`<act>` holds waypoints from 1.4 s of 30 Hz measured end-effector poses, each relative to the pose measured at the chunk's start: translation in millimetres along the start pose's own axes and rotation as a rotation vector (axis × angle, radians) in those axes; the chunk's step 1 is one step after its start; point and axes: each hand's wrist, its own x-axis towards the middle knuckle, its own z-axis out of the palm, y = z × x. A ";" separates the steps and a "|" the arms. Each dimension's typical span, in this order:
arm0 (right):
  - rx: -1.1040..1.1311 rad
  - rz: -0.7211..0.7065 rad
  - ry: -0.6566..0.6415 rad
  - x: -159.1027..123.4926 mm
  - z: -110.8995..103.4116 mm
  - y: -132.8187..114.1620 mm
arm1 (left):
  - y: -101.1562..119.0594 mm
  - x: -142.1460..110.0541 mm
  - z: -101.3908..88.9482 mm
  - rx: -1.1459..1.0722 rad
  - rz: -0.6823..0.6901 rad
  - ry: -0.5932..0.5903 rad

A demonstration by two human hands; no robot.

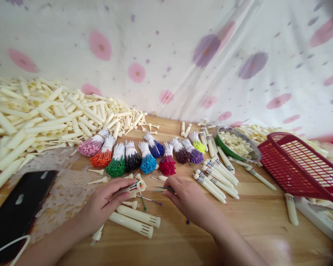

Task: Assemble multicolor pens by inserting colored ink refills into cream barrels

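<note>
My left hand (113, 195) is closed around a cream multicolour pen barrel (135, 187), its slotted end turned to the right with coloured bits showing in it. Just right of that end, my right hand (183, 194) pinches grey tweezers (165, 188) whose tips point left, apart from the barrel. Below the left hand lie two slotted pen barrels (137, 222). Loose refills, one with a green end (143, 205), lie between my hands. Behind them stand rubber-banded bundles of refills, among them a red bundle (168, 162) and a light blue bundle (148, 160).
Cream pen tubes (52, 114) are heaped at the back left, above a black phone (19, 210). Several filled pens (211, 184) lie right of my hands. Farther right are a green-sided metal bowl (220, 143) of small cream parts, a red basket (296, 166) and a white power strip (319, 221).
</note>
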 end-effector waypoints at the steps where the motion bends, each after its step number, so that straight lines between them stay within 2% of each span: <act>1: -0.082 0.034 -0.074 1.6 5.4 -0.7 | -0.4 0.3 0.4 -0.013 -0.012 0.009; 4: -0.251 0.092 -0.177 7.4 25.1 -5.4 | -3.4 0.3 1.3 -0.045 -0.057 0.036; 8: -0.285 0.162 -0.143 13.8 34.3 -4.1 | -6.2 -0.6 1.2 -0.051 -0.077 0.033; 12: -0.243 0.326 -0.012 23.0 12.7 21.5 | -6.9 -1.1 0.3 -0.038 -0.059 0.034; 15: -0.324 0.497 0.107 34.7 -5.7 48.6 | -7.2 -1.5 -0.3 -0.017 -0.051 0.041; 18: -0.430 0.569 0.039 47.5 -13.2 68.2 | -7.1 -1.5 -0.3 -0.002 -0.047 0.055; 24: -0.444 0.521 -0.108 62.4 -10.0 77.1 | -7.2 -0.8 0.3 -0.042 -0.044 0.043; 28: -0.384 0.468 -0.157 65.2 -12.2 78.7 | -7.8 -1.6 -0.3 -0.052 -0.041 0.040; 33: -0.195 0.386 -0.154 58.5 -14.9 85.5 | -5.8 -2.2 -0.9 -0.062 -0.045 0.046; 37: -0.018 0.307 -0.130 41.0 -16.4 86.2 | -6.3 -1.9 -1.3 -0.035 -0.029 0.037; 41: 0.108 0.296 -0.056 17.5 -25.5 67.3 | -9.2 -2.2 -2.5 0.058 0.041 0.037; 42: 0.220 0.261 -0.026 12.3 -28.5 59.4 | -9.7 -2.3 -2.7 0.086 0.065 0.033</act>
